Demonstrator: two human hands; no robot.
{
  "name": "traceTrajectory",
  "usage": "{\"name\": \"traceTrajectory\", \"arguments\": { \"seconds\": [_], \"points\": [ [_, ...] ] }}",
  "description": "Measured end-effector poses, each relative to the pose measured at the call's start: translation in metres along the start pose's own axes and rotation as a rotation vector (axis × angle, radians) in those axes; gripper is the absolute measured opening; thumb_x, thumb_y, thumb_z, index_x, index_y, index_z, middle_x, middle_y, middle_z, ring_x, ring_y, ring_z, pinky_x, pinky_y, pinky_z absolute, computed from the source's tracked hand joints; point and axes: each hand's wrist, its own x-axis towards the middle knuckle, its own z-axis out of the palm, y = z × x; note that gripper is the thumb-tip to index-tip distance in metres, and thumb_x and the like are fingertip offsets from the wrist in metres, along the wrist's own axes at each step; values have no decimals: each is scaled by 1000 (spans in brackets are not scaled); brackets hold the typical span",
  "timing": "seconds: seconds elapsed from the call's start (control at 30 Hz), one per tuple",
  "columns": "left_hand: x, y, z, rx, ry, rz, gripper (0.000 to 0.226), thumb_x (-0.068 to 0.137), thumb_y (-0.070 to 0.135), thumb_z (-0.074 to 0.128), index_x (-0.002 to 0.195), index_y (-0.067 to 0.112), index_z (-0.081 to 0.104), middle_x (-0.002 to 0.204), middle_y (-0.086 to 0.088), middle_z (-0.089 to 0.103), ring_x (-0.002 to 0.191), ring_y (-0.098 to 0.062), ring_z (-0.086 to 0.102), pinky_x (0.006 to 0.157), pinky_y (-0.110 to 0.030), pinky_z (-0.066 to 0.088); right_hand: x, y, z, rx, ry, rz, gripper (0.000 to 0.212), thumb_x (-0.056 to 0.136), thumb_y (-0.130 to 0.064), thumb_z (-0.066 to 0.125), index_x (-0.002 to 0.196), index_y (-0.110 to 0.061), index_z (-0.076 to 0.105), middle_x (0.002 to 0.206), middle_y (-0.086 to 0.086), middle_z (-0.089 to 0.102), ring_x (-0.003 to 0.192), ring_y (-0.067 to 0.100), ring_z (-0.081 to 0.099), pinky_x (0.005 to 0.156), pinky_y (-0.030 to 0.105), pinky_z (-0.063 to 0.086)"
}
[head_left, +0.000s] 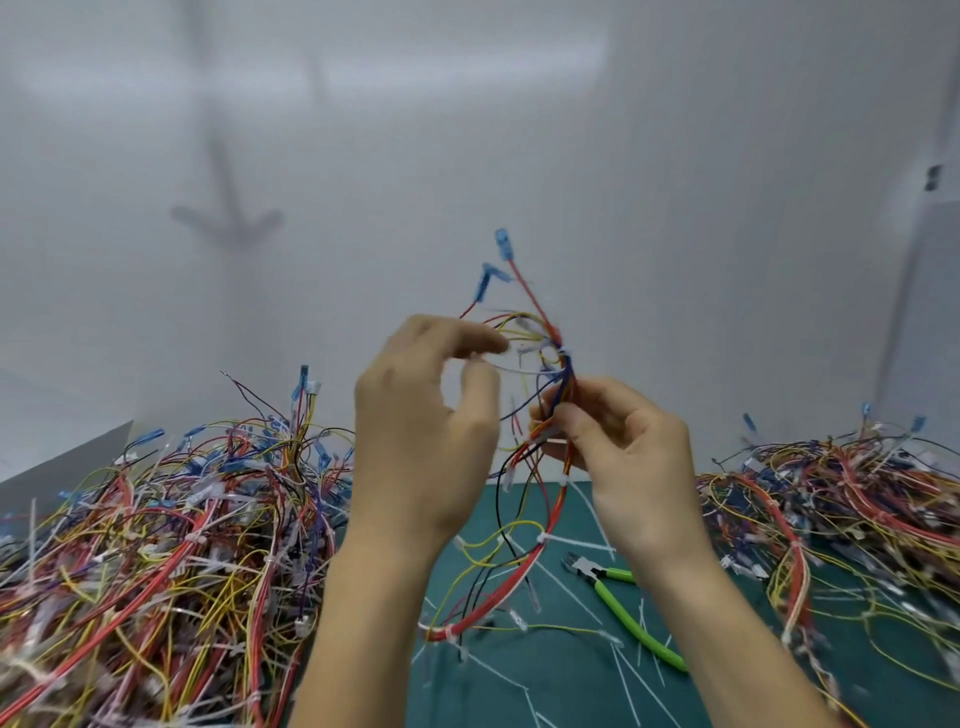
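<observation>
Left hand (421, 431): raised, fingers loosely curled at loose strands; any hold is lost to blur.
Right hand (623, 452): fingers pinch the wire harness (524, 571) mid-bundle.
Harness: lifted, tail reaching the bench.
Room: green mat (545, 691) between wire piles (182, 519); cutters (623, 608) on it.

Only one cam here, head-worn and wide-angle. It looked forward and a bit down across the dark green cutting mat (587, 696). It sat close enough that the left hand (421, 415) and right hand (623, 447) filled dead centre, with the tie-wrapped bundle of coloured wires (563, 374) right in front of the lens. Tangled multicoloured wire heaps crowded 8 o'clock (171, 545) and 4 o'clock (831, 493). The plain white wall (623, 156) ran from 9 through 12 to 3.
</observation>
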Motion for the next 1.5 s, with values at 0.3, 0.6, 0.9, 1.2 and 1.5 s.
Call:
{"name": "traceTrajectory", "arguments": {
  "seconds": [0.3,0.6,0.9,1.2,1.5],
  "points": [
    [-1,-11,9,-406,-322,-291,9,89,20,69,92,25,76,92,22,73,88,11,65,74,-7,48,-7,13,12,-11,-96,-18,28,98,-1,56,101,-22,74,92,4,76,86,20,73,76,29,60],
    [-7,-24,21,-428,-278,-322,17,97,20,59,100,7,70,89,3,71,74,3,65,57,-8,48,-3,17,4,-234,-171,33,18,98,-17,62,108,-28,72,104,1,73,91,14,73,83,39,61],
    [-4,-37,16,-265,-232,-294,17,101,23,49,87,23,58,76,9,67,76,-12,66,77,-32,54,14,51,-71,-1258,-349,384,22,95,-33,63,117,-28,67,118,0,69,104,20,64,92,34,50],
    [-6,-36,17,-236,-317,-305,12,101,24,49,95,20,59,78,11,69,73,-7,68,74,-31,56,-10,96,-68,-1618,-731,676,44,87,-53,63,115,-20,56,124,4,58,113,26,58,80,36,43],
    [-8,-33,22,-283,-308,-330,13,100,17,53,97,13,65,81,5,71,70,-7,68,71,-28,58,-9,92,-59,-1503,-539,554,37,99,-43,40,119,-14,49,129,17,46,120,39,46,89,44,41]
  ]
}}
